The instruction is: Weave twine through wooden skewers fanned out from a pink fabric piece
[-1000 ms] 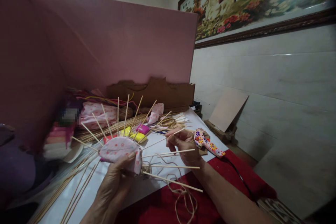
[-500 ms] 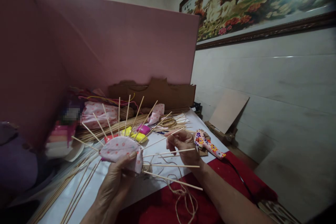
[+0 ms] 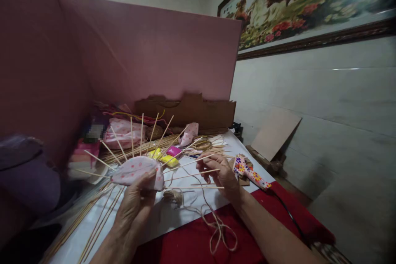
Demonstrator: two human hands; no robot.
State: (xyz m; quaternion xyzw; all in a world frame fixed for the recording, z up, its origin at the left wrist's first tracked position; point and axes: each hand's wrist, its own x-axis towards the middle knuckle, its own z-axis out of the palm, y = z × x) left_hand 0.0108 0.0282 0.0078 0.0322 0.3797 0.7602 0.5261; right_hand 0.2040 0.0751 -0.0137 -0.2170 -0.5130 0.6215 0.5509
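My left hand (image 3: 137, 196) grips a rounded base covered in pale pink dotted cloth (image 3: 133, 172), thumb on top and fingers underneath. Thin wooden sticks (image 3: 154, 134) fan out from its edge. To the right, my right hand (image 3: 219, 169) is by the sticks' outer ends, its fingers curled with the tips close together. Whether they pinch a stick or a strand is unclear. Jute twine (image 3: 216, 227) runs in loose loops below that hand, and a small bundle of twine (image 3: 173, 197) lies under the sticks.
A flower-patterned glue gun (image 3: 250, 171) rests at the right, its cord trailing over red cloth (image 3: 192, 243). Behind are yellow packets (image 3: 169, 161), a magenta packet (image 3: 173, 151), more sticks (image 3: 119, 154), dotted cloth (image 3: 125, 132) and cardboard (image 3: 201, 111). A lidded bin (image 3: 27, 177) stands left.
The cloth-covered base has turned and tipped in my left hand, so the fan of sticks sits at a different angle. My right hand stays near the stick ends. The view has shifted slightly left.
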